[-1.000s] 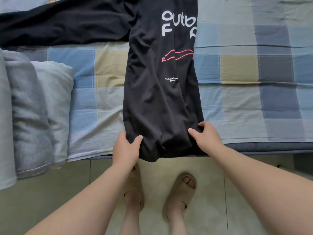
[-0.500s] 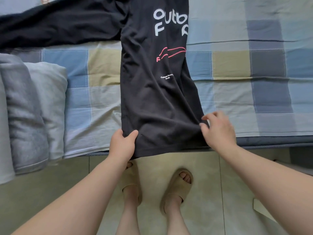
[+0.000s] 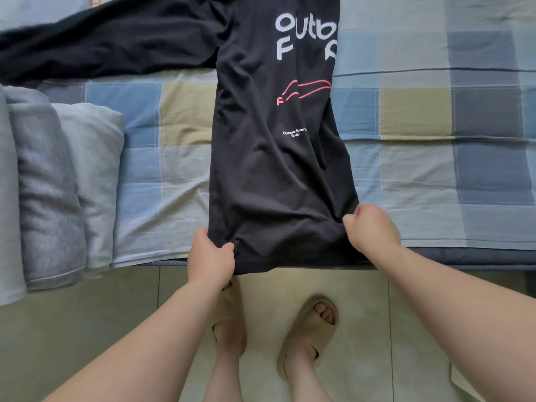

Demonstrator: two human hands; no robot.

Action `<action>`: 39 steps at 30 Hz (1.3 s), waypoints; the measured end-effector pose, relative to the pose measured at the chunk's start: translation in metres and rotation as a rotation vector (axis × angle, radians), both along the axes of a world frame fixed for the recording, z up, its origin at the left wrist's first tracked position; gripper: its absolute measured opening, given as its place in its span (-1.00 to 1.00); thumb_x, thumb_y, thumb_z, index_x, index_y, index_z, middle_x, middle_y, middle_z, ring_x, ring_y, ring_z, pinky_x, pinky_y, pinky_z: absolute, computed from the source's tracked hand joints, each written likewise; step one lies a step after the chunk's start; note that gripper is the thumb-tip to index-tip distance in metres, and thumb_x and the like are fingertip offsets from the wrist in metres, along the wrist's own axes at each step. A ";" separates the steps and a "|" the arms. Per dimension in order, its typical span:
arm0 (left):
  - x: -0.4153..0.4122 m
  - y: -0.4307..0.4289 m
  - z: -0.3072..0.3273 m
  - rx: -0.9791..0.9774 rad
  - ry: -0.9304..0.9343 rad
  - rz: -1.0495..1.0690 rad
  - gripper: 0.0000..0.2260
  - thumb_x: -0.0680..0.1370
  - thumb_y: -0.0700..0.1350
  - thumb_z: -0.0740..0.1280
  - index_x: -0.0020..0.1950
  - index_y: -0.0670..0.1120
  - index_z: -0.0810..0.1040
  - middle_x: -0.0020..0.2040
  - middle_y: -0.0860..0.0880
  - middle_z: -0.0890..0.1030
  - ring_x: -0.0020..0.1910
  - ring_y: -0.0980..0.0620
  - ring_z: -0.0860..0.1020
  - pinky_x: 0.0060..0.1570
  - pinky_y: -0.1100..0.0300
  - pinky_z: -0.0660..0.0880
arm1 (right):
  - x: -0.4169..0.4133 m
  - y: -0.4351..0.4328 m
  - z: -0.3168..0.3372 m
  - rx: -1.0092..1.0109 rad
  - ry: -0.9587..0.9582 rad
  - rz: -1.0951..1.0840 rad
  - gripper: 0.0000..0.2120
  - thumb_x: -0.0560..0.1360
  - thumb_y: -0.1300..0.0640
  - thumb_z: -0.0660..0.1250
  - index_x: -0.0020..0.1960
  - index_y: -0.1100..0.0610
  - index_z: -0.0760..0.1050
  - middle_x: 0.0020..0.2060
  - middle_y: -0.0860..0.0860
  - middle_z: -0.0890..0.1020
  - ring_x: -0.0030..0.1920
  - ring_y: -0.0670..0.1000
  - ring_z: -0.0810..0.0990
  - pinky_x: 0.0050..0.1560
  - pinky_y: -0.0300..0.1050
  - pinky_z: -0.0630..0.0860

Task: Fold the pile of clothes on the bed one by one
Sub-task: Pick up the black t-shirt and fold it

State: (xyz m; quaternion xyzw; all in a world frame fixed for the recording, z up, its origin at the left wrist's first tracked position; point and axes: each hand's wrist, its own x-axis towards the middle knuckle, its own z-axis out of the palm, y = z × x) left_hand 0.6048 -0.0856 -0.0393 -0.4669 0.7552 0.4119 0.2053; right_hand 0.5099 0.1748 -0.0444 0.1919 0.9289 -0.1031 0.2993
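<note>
A black long-sleeved shirt (image 3: 269, 158) with white letters and a pink line print lies lengthwise on the checked bed, its right side folded in along a straight edge. One sleeve (image 3: 110, 44) stretches out to the left at the top. The hem hangs a little over the bed's front edge. My left hand (image 3: 210, 256) grips the hem's left corner, thumb on top. My right hand (image 3: 372, 227) pinches the hem's right corner with curled fingers.
Folded grey and pale blue blankets (image 3: 58, 187) lie stacked at the left end of the bed. The checked sheet (image 3: 435, 146) runs out to the right of the shirt. Below the bed edge are a tiled floor and my sandalled feet (image 3: 307, 329).
My right hand, loose beside the hem half a second ago, has closed on the shirt's right corner. My left hand keeps its grip. The hem is pulled flatter and straighter.
</note>
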 end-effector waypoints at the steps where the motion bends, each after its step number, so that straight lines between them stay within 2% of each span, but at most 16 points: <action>1: -0.001 0.002 -0.001 -0.045 0.014 -0.022 -0.70 0.53 -0.15 0.39 0.21 -0.09 0.41 0.16 -0.05 0.54 0.13 -0.14 0.53 0.04 0.02 0.46 | 0.002 0.008 0.001 0.017 0.034 0.015 -0.85 0.54 0.11 0.22 -0.14 0.16 0.48 -0.05 0.11 0.55 -0.06 0.20 0.49 -0.09 0.01 0.45; 2: -0.004 0.004 0.000 -0.085 0.045 -0.042 -0.63 0.51 -0.12 0.42 0.26 -0.08 0.39 0.22 -0.05 0.50 0.18 -0.12 0.50 0.13 0.00 0.46 | 0.005 0.013 0.002 0.010 0.055 0.039 -0.84 0.55 0.05 0.27 -0.02 0.14 0.51 0.08 0.11 0.51 0.07 0.21 0.47 0.02 0.06 0.45; 4: -0.011 0.009 0.001 -0.085 0.121 -0.038 -0.51 0.50 -0.08 0.47 0.37 -0.08 0.36 0.27 -0.01 0.45 0.18 -0.03 0.47 0.17 0.06 0.42 | 0.009 0.014 0.003 -0.082 0.036 0.033 -0.54 0.52 -0.12 0.38 0.30 0.09 0.40 0.27 0.10 0.40 0.28 0.22 0.39 0.23 0.13 0.41; 6: -0.018 0.015 0.002 0.005 0.130 0.003 -0.45 0.50 -0.04 0.49 0.40 -0.07 0.32 0.23 0.03 0.49 0.15 0.00 0.50 0.12 0.09 0.41 | 0.008 0.008 0.000 -0.177 -0.016 -0.041 -0.33 0.47 -0.19 0.44 0.41 0.10 0.27 0.28 0.08 0.39 0.26 0.20 0.43 0.23 0.12 0.43; 9: -0.027 0.020 -0.007 0.100 0.056 0.015 -0.46 0.47 -0.02 0.52 0.34 -0.10 0.37 0.13 0.05 0.55 0.09 -0.03 0.53 0.07 0.08 0.44 | 0.006 0.002 -0.011 -0.230 -0.089 -0.098 -0.61 0.55 -0.05 0.40 0.21 0.09 0.32 0.07 0.02 0.50 0.02 0.12 0.49 -0.03 -0.01 0.41; 11: -0.030 0.019 -0.011 0.148 -0.005 -0.031 -0.56 0.46 -0.02 0.52 0.26 -0.13 0.50 0.09 0.01 0.62 0.07 -0.06 0.58 0.03 0.08 0.47 | 0.005 0.007 -0.014 -0.292 -0.067 -0.136 -0.85 0.59 0.07 0.33 0.07 0.11 0.41 -0.09 0.01 0.53 -0.03 0.11 0.50 -0.08 -0.08 0.36; 13: -0.030 0.017 -0.011 0.165 -0.055 -0.071 -0.69 0.51 -0.03 0.48 0.17 -0.16 0.58 0.03 -0.03 0.64 0.04 -0.10 0.59 -0.02 0.10 0.46 | 0.006 0.021 -0.011 -0.328 -0.016 -0.178 -0.91 0.61 0.10 0.31 0.01 0.13 0.49 -0.18 -0.01 0.52 -0.05 0.11 0.51 -0.10 -0.11 0.34; 17: -0.023 0.016 -0.008 0.181 -0.098 -0.104 -0.81 0.57 -0.06 0.42 0.13 -0.09 0.56 0.00 -0.03 0.59 0.03 -0.12 0.55 0.03 0.10 0.45 | 0.016 0.043 -0.004 -0.248 0.045 -0.267 -0.83 0.60 0.08 0.32 0.11 0.17 0.47 -0.01 0.07 0.56 0.03 0.14 0.51 -0.05 -0.11 0.31; 19: -0.021 0.020 -0.008 0.208 -0.098 -0.076 -0.76 0.55 -0.05 0.43 0.18 -0.10 0.56 0.07 -0.01 0.62 0.08 -0.11 0.57 0.15 0.04 0.51 | 0.022 0.038 0.000 -0.310 0.021 -0.344 -0.58 0.57 -0.06 0.36 0.28 0.16 0.34 0.14 0.03 0.49 0.08 0.11 0.45 0.02 -0.08 0.31; 21: -0.021 0.024 -0.008 0.256 -0.079 -0.020 -0.68 0.51 -0.05 0.46 0.23 -0.10 0.57 0.10 -0.01 0.65 0.09 -0.10 0.60 0.20 -0.03 0.54 | 0.024 0.025 0.003 -0.363 -0.009 -0.393 -0.35 0.50 -0.18 0.42 0.37 0.15 0.21 0.14 0.00 0.41 0.09 0.10 0.43 0.03 -0.06 0.34; 23: -0.021 0.027 -0.011 0.287 -0.062 -0.007 -0.63 0.48 -0.06 0.49 0.25 -0.09 0.57 0.10 -0.01 0.66 0.09 -0.09 0.61 0.19 -0.04 0.55 | 0.025 0.012 0.003 -0.371 -0.061 -0.382 -0.31 0.46 -0.17 0.47 0.34 0.16 0.21 0.10 0.00 0.43 0.06 0.11 0.46 -0.01 -0.04 0.39; 28: -0.017 0.019 -0.024 0.271 -0.109 -0.068 -0.77 0.54 -0.06 0.46 0.15 -0.08 0.56 0.07 -0.02 0.64 0.08 -0.11 0.59 0.14 0.02 0.51 | 0.031 -0.004 -0.019 -0.391 -0.213 -0.357 -0.63 0.51 0.05 0.45 0.21 0.23 0.53 0.06 0.10 0.63 0.10 0.19 0.60 0.17 0.05 0.55; 31: -0.016 0.007 -0.023 0.265 -0.131 -0.105 -0.83 0.57 -0.08 0.42 0.12 -0.05 0.52 0.06 -0.01 0.60 0.08 -0.12 0.55 0.11 0.05 0.47 | 0.033 -0.002 -0.009 -0.430 -0.263 -0.369 -0.71 0.51 0.04 0.44 0.15 0.18 0.56 0.06 0.07 0.64 0.07 0.14 0.61 0.17 0.02 0.55; 34: -0.014 -0.001 -0.016 0.247 -0.131 -0.145 -0.81 0.59 -0.10 0.39 0.18 -0.09 0.56 0.06 -0.04 0.60 0.09 -0.15 0.55 0.07 0.05 0.48 | 0.042 -0.005 0.001 -0.503 -0.170 -0.442 -0.86 0.52 0.11 0.38 0.05 0.12 0.59 0.00 0.06 0.68 0.01 0.10 0.64 0.11 0.05 0.60; 36: -0.010 -0.004 -0.011 0.219 -0.150 -0.164 -0.81 0.59 -0.11 0.38 0.19 -0.08 0.55 0.07 -0.06 0.60 0.07 -0.19 0.55 -0.11 0.10 0.50 | 0.053 -0.011 0.007 -0.538 -0.113 -0.534 -0.87 0.53 0.19 0.38 0.08 0.13 0.58 -0.01 0.07 0.68 -0.02 0.12 0.65 0.00 0.07 0.65; 39: -0.001 -0.012 0.001 0.151 -0.234 -0.210 -0.83 0.58 -0.17 0.36 0.16 -0.11 0.54 0.05 -0.12 0.60 -0.03 -0.18 0.52 -0.41 0.21 0.32 | 0.065 -0.016 0.015 -0.462 -0.110 -0.602 -0.83 0.53 0.26 0.38 0.10 0.13 0.54 0.00 0.11 0.64 -0.04 0.20 0.65 -0.14 0.10 0.68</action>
